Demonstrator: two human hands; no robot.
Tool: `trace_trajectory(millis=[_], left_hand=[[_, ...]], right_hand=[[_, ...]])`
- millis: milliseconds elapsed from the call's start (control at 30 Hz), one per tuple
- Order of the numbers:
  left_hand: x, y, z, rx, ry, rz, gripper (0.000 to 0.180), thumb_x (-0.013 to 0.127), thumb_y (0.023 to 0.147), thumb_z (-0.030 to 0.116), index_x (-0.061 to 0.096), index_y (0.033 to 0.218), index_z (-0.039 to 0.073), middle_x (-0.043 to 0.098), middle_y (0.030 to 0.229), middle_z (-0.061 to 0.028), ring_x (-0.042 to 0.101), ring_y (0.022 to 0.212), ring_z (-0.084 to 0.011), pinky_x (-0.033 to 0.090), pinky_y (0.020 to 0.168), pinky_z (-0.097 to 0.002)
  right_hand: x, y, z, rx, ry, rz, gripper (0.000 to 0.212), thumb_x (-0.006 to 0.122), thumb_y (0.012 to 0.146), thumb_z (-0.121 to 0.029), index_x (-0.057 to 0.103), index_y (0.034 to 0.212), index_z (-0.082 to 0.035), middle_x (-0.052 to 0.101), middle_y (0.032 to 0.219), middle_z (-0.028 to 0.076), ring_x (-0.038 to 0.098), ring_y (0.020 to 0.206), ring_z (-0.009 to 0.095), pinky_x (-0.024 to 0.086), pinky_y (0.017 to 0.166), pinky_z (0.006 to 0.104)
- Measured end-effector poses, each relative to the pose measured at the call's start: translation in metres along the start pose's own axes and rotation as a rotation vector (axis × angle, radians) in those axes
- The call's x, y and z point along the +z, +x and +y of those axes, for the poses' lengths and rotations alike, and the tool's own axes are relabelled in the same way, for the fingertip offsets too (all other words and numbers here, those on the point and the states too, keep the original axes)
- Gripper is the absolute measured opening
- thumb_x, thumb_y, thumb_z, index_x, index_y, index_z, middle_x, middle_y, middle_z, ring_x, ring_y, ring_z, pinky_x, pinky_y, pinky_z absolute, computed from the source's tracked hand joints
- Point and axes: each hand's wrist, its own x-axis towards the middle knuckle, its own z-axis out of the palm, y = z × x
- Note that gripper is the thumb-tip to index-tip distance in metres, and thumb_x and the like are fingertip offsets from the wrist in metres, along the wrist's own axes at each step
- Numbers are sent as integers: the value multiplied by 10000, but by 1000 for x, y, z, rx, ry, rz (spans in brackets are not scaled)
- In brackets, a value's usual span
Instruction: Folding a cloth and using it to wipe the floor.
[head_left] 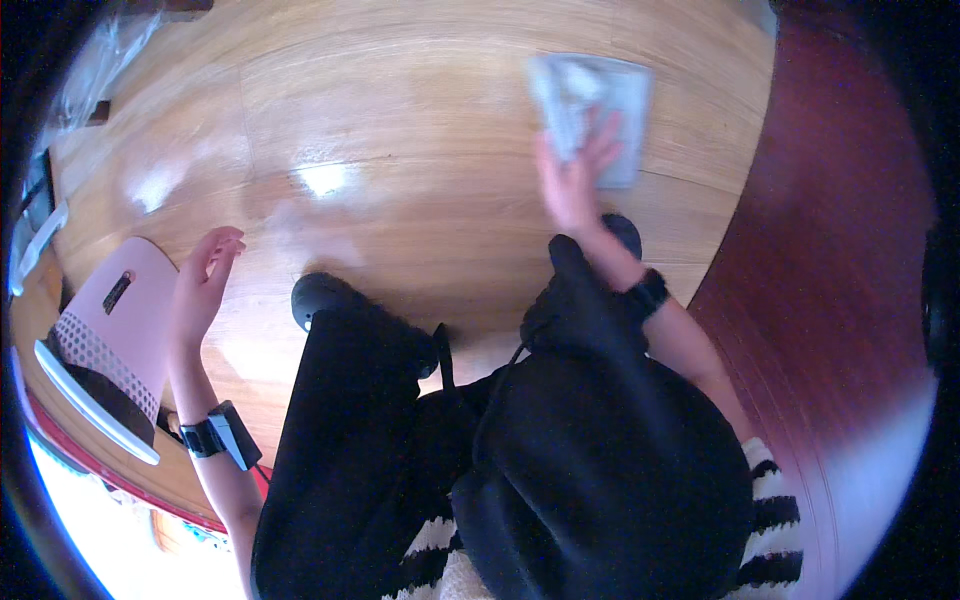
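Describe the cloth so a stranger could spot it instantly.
Start at the pale wooden floor, then go right, toward the dark red surface. Just before it, under the right hand, is a roughly rectangular cloth, pale grey-blue, unlike the pink bin far left.

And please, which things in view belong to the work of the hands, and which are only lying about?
In use: pale, blurred cloth under the right hand; wooden floor beneath it.
Lying about: pink container near the empty left hand; clear plastic at upper left.
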Motion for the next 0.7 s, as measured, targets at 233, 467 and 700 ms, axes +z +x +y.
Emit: trace_trajectory(millis=[233, 467, 700], left_hand=[[-8, -19, -19, -12, -38, 42, 214, 472, 949, 165, 552, 1080, 17, 620, 953, -73, 580, 942, -156, 430, 851, -268], [-14, -47, -20, -41, 58, 114, 208, 474, 946, 154, 566, 1086, 31, 645, 910, -79, 606, 916, -162, 447, 834, -273], [-9, -38, -23, -53, 23, 94, 211, 479, 943, 157, 568, 1079, 24, 644, 932, -93, 599, 944, -168, 435, 855, -274]], right_hand=[[79, 2, -144, -414, 580, -407, 569, 582, 833, -376, 434, 1321, -124, 66, 1511, 153, -64, 1363, 438, -67, 1032, 611], [42, 48, -169, 87, 1316, -1081, 422, 476, 916, -476, 532, 1111, -106, 523, 866, -30, 470, 724, 60, 396, 631, 219], [-119, 81, -42, 414, 1467, -120, 568, 433, 946, -381, 303, 1371, -27, 413, 1361, 134, 371, 1270, 268, 281, 1069, 434]])
